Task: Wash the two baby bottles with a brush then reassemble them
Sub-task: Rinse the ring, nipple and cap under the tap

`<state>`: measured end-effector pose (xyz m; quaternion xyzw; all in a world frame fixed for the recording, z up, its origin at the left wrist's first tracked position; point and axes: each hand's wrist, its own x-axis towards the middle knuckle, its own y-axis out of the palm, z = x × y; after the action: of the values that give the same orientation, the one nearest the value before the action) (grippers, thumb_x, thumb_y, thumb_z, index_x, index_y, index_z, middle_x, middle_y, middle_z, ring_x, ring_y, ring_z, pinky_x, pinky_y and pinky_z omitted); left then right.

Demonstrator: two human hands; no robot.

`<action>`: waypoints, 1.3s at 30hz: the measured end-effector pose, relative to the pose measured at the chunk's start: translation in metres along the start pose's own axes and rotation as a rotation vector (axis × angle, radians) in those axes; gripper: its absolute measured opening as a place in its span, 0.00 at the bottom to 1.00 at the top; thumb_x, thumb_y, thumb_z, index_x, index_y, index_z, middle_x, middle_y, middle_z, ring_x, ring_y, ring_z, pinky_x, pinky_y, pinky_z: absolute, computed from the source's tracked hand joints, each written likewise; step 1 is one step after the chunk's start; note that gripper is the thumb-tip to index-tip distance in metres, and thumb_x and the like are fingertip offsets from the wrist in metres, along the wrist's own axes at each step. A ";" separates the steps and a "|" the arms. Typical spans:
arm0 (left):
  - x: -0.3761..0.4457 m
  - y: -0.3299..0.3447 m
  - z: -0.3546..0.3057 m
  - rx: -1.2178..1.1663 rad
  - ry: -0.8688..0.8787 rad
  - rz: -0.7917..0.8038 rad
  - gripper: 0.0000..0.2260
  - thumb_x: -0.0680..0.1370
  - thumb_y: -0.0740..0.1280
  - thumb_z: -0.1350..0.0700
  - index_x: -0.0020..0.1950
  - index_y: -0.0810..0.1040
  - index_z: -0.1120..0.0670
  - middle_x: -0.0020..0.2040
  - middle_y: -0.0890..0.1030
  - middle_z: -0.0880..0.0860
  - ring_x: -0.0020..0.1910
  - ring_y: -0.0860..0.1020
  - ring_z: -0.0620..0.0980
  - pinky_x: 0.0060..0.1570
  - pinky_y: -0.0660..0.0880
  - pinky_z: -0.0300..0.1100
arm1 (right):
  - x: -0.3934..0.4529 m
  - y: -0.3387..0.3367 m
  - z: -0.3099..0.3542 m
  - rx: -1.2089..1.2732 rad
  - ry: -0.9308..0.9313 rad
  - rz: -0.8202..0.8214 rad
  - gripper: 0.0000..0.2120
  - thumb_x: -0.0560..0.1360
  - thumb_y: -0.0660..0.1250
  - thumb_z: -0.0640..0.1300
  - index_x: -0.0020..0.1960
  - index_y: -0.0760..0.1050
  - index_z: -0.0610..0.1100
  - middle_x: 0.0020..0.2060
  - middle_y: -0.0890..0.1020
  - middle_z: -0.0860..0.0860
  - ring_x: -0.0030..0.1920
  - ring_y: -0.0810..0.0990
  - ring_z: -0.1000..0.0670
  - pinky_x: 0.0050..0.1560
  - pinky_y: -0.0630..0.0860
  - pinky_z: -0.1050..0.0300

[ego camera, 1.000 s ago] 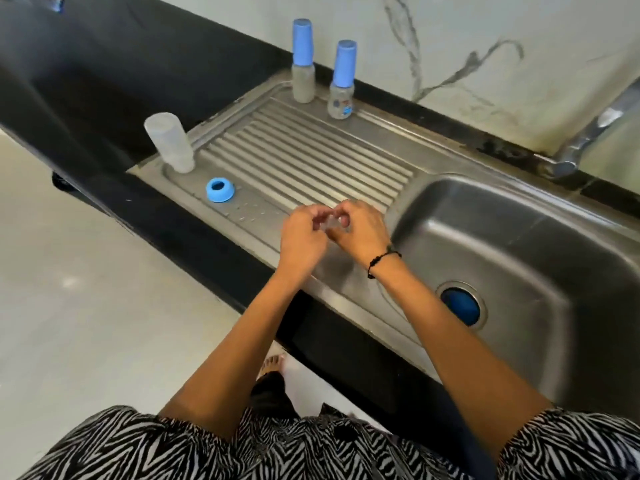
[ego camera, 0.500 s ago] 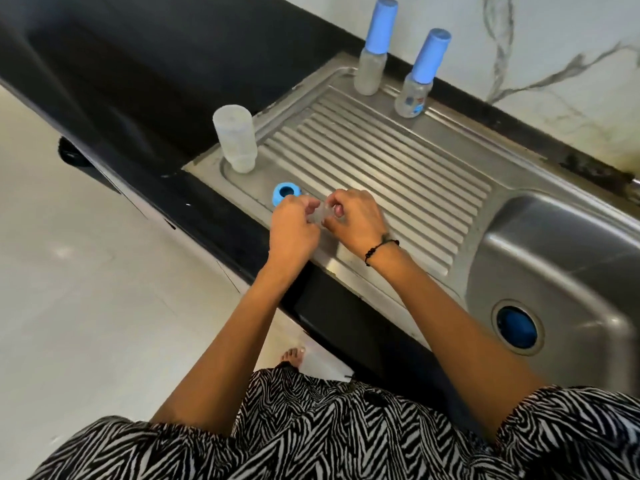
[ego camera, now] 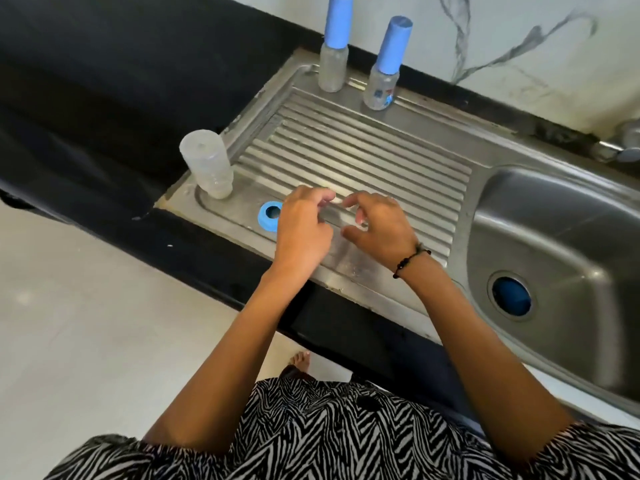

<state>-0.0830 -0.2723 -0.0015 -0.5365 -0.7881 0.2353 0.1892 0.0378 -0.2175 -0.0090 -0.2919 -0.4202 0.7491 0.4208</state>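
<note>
My left hand [ego camera: 304,230] and my right hand [ego camera: 377,226] hover close together over the ribbed drainboard [ego camera: 363,157]. The left fingertips pinch a small clear teat [ego camera: 331,201], blurred and hard to make out. The right hand's fingers are loosely curled just right of it, thumb and forefinger apart. A blue screw ring [ego camera: 268,216] lies flat on the steel, touching the left hand's knuckles. A clear bottle body [ego camera: 207,164] stands upside down at the drainboard's left corner. Two bottles with tall blue caps, one on the left [ego camera: 334,46] and one on the right [ego camera: 384,64], stand upright at the back.
The sink basin [ego camera: 554,230] with a blue-plugged drain [ego camera: 510,295] is on the right, and a tap base [ego camera: 620,147] shows at the far right edge. A black counter [ego camera: 121,81] runs to the left. The marble wall [ego camera: 502,39] rises behind.
Both hands have travelled left along the drainboard to beside the blue ring. They were pressed together on the clear piece and have now drawn slightly apart.
</note>
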 end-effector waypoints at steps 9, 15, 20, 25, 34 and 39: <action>-0.001 0.053 -0.047 0.002 0.107 0.213 0.22 0.73 0.57 0.75 0.61 0.78 0.57 0.56 0.77 0.53 0.53 0.75 0.46 0.53 0.68 0.29 | -0.042 -0.036 -0.056 0.128 0.150 -0.191 0.09 0.73 0.68 0.40 0.53 0.79 0.40 0.44 0.80 0.47 0.46 0.75 0.51 0.40 0.63 0.74; -0.018 0.129 -0.091 0.024 0.129 0.354 0.21 0.73 0.58 0.74 0.59 0.79 0.57 0.55 0.79 0.54 0.52 0.77 0.48 0.52 0.70 0.30 | -0.085 -0.062 -0.127 0.180 0.297 -0.185 0.07 0.74 0.67 0.41 0.51 0.79 0.42 0.46 0.81 0.47 0.50 0.75 0.50 0.41 0.60 0.68; -0.043 0.208 -0.126 -0.001 0.113 0.474 0.22 0.72 0.56 0.75 0.56 0.80 0.59 0.53 0.80 0.57 0.48 0.76 0.47 0.51 0.71 0.33 | -0.122 -0.085 -0.199 0.236 0.417 -0.179 0.08 0.74 0.67 0.43 0.52 0.79 0.43 0.47 0.81 0.48 0.49 0.77 0.50 0.44 0.65 0.66; -0.063 0.277 -0.154 0.006 0.016 0.534 0.21 0.73 0.55 0.75 0.57 0.80 0.60 0.51 0.81 0.55 0.48 0.75 0.45 0.52 0.70 0.30 | -0.152 -0.096 -0.276 0.271 0.510 -0.130 0.08 0.73 0.68 0.42 0.52 0.79 0.44 0.47 0.81 0.48 0.48 0.78 0.50 0.48 0.71 0.61; -0.061 0.352 -0.162 0.061 -0.118 0.604 0.19 0.73 0.56 0.75 0.56 0.79 0.62 0.53 0.81 0.59 0.54 0.78 0.54 0.58 0.74 0.42 | -0.146 -0.101 -0.362 0.230 0.552 -0.014 0.08 0.73 0.67 0.40 0.51 0.79 0.43 0.51 0.80 0.44 0.53 0.77 0.44 0.52 0.73 0.57; -0.046 0.378 -0.156 0.130 -0.184 0.612 0.18 0.74 0.57 0.73 0.59 0.79 0.62 0.54 0.81 0.60 0.55 0.78 0.55 0.58 0.74 0.47 | -0.113 -0.077 -0.383 -0.001 0.471 0.224 0.16 0.75 0.65 0.43 0.62 0.71 0.41 0.58 0.73 0.40 0.60 0.71 0.40 0.53 0.71 0.53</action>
<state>0.3053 -0.1700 -0.0927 -0.7120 -0.5872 0.3783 0.0716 0.4238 -0.1467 -0.1143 -0.5034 -0.2761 0.7022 0.4211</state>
